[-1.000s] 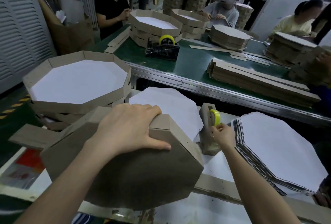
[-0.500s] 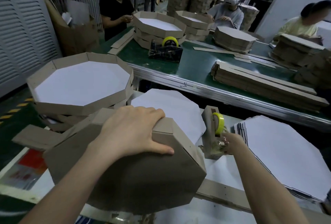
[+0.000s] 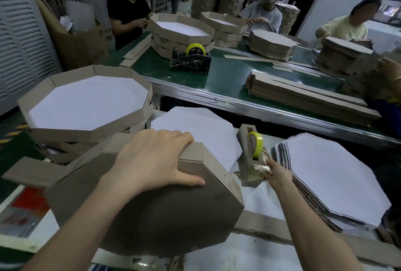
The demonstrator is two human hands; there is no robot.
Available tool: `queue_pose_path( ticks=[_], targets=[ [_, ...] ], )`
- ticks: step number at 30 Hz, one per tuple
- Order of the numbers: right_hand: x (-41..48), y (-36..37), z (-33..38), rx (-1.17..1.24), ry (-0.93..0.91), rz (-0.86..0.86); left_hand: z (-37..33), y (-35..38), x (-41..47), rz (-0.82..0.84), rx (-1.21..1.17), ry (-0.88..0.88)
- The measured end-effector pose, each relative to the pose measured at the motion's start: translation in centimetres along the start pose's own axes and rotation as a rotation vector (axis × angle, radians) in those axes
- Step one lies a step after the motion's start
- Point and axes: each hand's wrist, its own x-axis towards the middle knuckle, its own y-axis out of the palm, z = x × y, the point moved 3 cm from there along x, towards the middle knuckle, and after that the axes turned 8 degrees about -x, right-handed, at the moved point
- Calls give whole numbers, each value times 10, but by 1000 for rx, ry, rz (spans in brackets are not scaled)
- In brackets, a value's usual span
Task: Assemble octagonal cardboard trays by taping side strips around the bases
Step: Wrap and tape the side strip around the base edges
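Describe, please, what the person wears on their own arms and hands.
Both forearms are bare to the frame's edge, with no sleeve showing. The left hand and the right hand wear no gloves, and no ring, watch or bracelet is visible on either.

A grey louvred wall panel (image 3: 19, 38) fills the left side, above a dark green floor (image 3: 15, 151) marked with a yellow-and-black hazard stripe (image 3: 13, 133). A long green-topped table (image 3: 227, 75) with an aluminium edge crosses the middle, and three people sit along its far side. Nearer is a white-topped table (image 3: 249, 255). A white cabinet (image 3: 338, 4) stands at the back right. The light is dim, brighter at the far right.
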Motion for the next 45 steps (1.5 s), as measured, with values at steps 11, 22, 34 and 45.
queue_pose_path(
  ticks=[11,22,34,45],
  targets=[
    [-17,-12,-69,164,-166,21,-2,-1,-2,-2,-6,-9],
    [-11,-29,-81,8,-164,-6,-4,1,1,13,5,-15],
    [-196,36,71,-593,-818,393,15,-9,-27,54,-112,-15],
    [-312,71,90,-649,-746,1075,17,-16,-43,-68,-591,18]
  ],
)
